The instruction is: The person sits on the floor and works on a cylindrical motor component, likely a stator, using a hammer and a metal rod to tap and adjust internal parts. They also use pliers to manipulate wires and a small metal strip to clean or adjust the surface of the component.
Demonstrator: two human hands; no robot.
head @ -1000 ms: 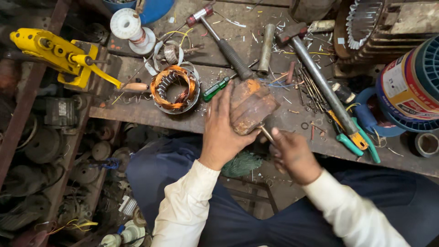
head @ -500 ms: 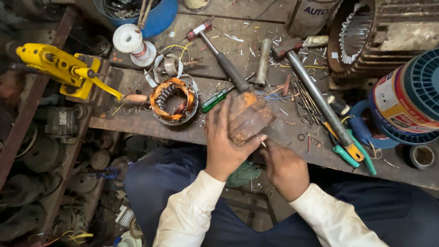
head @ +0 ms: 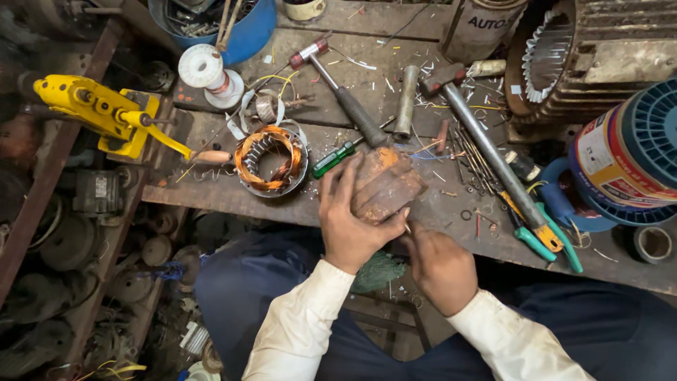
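1. Two hands on one rusty copper-brown motor winding block [head: 384, 185] at the bench edge.
2. Left hand [head: 349, 222] clasps it, fingers wrapped over the top.
3. Right hand [head: 441, 268] is closed below it; what it grips I cannot tell.
4. Judgement: brace the block firmly, work just beneath the left fingertips.
5. Green-handled screwdriver [head: 331, 161] lies just beyond the left fingers.

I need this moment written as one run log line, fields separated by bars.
left hand: grips rusty motor part | right hand: below part, thin tool barely visible | nearby: green screwdriver, copper-wound stator | surface: wooden bench

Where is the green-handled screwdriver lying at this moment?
In the head view, the green-handled screwdriver lies mid-bench, between the copper-wound stator and the left hand gripping the rusty brown part.
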